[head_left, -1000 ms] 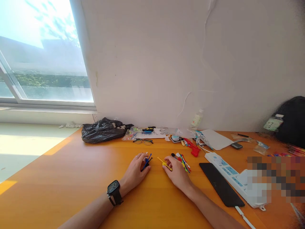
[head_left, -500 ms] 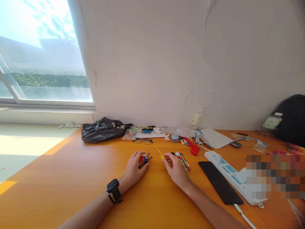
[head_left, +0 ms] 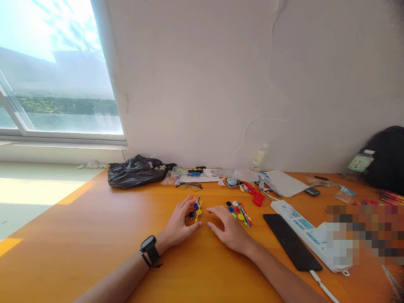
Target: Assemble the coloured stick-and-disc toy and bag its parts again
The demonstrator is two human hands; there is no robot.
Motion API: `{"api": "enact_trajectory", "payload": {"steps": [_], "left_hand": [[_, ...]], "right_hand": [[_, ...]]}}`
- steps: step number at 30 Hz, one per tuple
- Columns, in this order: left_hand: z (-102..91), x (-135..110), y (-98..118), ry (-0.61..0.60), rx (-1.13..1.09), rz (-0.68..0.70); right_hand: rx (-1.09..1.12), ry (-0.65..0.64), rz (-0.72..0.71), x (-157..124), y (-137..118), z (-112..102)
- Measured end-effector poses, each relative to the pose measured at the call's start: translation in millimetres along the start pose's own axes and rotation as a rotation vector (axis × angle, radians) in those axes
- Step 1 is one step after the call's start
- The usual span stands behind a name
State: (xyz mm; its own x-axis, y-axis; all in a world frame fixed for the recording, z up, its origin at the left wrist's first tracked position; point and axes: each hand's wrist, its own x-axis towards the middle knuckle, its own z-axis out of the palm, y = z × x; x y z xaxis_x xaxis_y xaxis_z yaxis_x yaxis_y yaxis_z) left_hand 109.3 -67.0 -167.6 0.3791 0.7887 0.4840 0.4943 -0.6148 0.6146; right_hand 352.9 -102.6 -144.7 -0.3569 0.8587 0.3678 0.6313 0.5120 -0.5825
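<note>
My left hand point(head_left: 179, 224) rests on the table, fingers and thumb spread around the left side of a small group of plastic arrow spinners. In that group lie a yellow arrow spinner point(head_left: 198, 211) and a blue arrow spinner point(head_left: 196, 205), with black, red and white parts partly behind my fingers. Just right of the group, my right hand point(head_left: 229, 229) is open, its thumb and fingers apart with nothing between them. Beyond it lie several coloured round discs point(head_left: 231, 209) and a bundle of loose coloured arrows point(head_left: 245, 214).
Along the wall are a black plastic bag point(head_left: 135, 172), eyeglasses point(head_left: 189, 186), a red toy gun point(head_left: 255, 195) and a clear bottle point(head_left: 260, 156). To the right lie a black phone point(head_left: 292, 240) with a white cable and a white power strip point(head_left: 298, 225).
My right hand has let go of the yellow arrow spinner, which now lies with the group by my left hand. My left fingers have spread, and the discs on the right show more.
</note>
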Motion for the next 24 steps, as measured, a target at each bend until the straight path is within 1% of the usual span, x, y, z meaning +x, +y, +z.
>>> {"api": "enact_trajectory", "payload": {"steps": [4,8,10,12,16,18,20,22,24], "left_hand": [[-0.3,-2,3,-0.093,0.122,0.087],[4.2,-1,3,-0.088,0.14,0.107],[6.4,1,1,-0.077,0.121,0.1],[7.3,1,0,-0.089,0.101,0.107],[3.6,1,3,-0.119,0.124,0.143],[-0.3,1,10,-0.096,0.165,0.141],[-4.7,2,19,-0.041,0.223,0.121],[-9.0,3,27,0.024,0.293,0.067],[-12.5,3,33,0.055,0.361,-0.018]], "right_hand": [[-0.119,0.099,-0.039,6,0,-8],[-0.282,0.208,-0.032,12,11,-21],[-0.405,0.277,0.003,16,26,-33],[-0.54,0.328,0.044,19,45,-48],[-0.706,0.377,0.144,20,87,-71],[-0.76,0.392,0.19,19,103,-76],[-0.797,0.39,0.238,18,114,-78],[-0.815,0.37,0.27,18,123,-78],[-0.821,0.348,0.286,19,129,-77]]}}
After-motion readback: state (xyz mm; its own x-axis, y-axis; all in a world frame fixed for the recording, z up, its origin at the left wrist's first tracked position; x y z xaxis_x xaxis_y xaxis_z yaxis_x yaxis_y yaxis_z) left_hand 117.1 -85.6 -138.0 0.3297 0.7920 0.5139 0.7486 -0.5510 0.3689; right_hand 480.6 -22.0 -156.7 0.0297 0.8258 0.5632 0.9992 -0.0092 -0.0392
